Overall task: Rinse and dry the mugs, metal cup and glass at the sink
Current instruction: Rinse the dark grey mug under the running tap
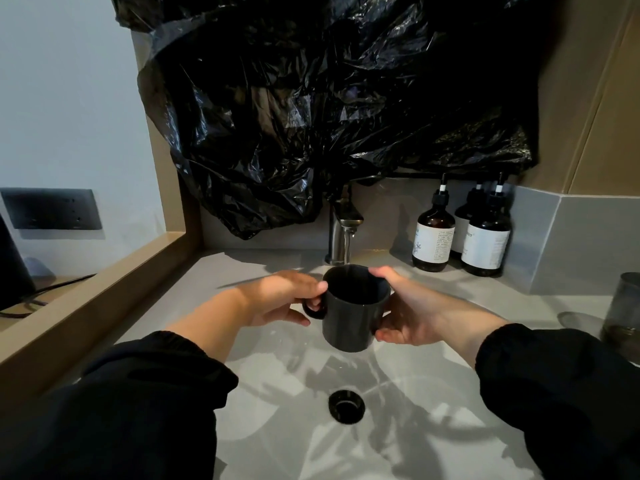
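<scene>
A black mug [349,317] is held upright above the grey sink basin [277,427], right under the metal faucet [341,230]. A thin stream of water runs from the spout into the mug. My left hand [277,299] grips the mug by its handle on the left side. My right hand [408,310] wraps round the mug's right wall, thumb at the rim. A dark smoky glass [623,313] stands on the counter at the far right edge, partly cut off.
The black drain [346,407] lies in the basin below the mug. Three brown pump bottles [464,233] stand behind the basin to the right. Black plastic sheeting [329,98] hangs over the wall above the faucet. A wooden ledge [86,303] borders the left side.
</scene>
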{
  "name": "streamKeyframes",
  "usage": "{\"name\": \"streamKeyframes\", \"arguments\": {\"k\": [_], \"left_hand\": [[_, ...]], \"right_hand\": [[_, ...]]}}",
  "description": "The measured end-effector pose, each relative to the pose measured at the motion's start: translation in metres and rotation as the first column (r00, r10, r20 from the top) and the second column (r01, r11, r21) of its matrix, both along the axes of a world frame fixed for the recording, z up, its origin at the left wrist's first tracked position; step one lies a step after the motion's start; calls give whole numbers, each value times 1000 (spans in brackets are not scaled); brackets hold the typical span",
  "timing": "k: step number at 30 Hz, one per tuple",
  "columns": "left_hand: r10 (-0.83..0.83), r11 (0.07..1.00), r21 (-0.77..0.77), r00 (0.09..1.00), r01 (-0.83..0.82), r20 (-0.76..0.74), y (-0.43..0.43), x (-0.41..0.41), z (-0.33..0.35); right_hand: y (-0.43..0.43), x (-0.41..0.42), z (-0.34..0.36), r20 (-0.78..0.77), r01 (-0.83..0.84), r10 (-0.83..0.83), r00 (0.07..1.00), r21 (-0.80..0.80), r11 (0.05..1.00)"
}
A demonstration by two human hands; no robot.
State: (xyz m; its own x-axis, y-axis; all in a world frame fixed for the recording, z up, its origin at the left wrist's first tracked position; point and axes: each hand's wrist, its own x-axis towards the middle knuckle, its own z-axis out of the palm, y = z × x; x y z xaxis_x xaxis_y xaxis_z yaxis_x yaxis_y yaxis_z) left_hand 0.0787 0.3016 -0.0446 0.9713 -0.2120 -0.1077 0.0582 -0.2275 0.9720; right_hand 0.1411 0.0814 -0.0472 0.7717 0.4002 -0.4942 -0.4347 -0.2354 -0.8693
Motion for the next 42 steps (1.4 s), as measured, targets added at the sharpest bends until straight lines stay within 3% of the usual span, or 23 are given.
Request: {"name": "streamKeyframes", "arguments": {"k": [11, 15, 18, 20, 21, 23, 25, 26, 27, 30, 32, 36, 39, 42], "left_hand": [[117, 991, -72, 987, -109, 114, -13, 0, -3], [242, 969, -7, 939, -248, 242, -36, 1, -5], [271, 921, 159, 878, -356, 395, -40, -1, -6], [208, 809, 361, 801, -464, 562, -40, -7, -4], [101, 720, 472, 749, -510, 655, -39, -10, -4], [-268, 523, 642, 606, -561, 749, -35, -13, -4], [-601, 324, 749, 486, -578, 634, -28, -12, -6], [-680, 240, 785, 478, -571, 556, -27, -12, -6], [-720, 182, 804, 480, -566, 501, -26, -11, -6], [-798, 37, 804, 467, -594, 381, -31, -13, -1], [-825, -79, 768, 474, -636, 308, -33, -14, -1], [-791, -317, 743, 596, -589, 134, -38, -14, -13], [-776, -318, 776, 620, -544, 116, -47, -19, -17], [-779, -278, 780, 607, -560, 159, -52, -21, -14]], "right_hand": [[2, 16, 1, 92, -138, 133, 987, 44, 990], [0, 20, 0, 177, -145, 141, 974, 10, 989], [4, 19, 12, 264, -52, 67, 962, -63, 997], [5, 14, 28, 519, 106, -4, 855, -167, 980], [6, 11, 37, 680, 193, -24, 733, -175, 965], [8, 5, 55, 916, 334, -51, 399, -93, 938], [15, 1, 73, 989, 385, -7, 145, -50, 921], [20, 3, 80, 994, 390, 72, 79, -97, 916], [26, 8, 85, 983, 398, 176, 60, -185, 899], [39, 25, 91, 913, 396, 388, 124, -404, 824], [39, 33, 86, 908, 390, 394, 142, -418, 821], [30, 29, 78, 941, 386, 312, 127, -337, 859], [24, 26, 87, 937, 362, 337, 92, -347, 865], [21, 23, 90, 925, 367, 358, 125, -378, 850]]}}
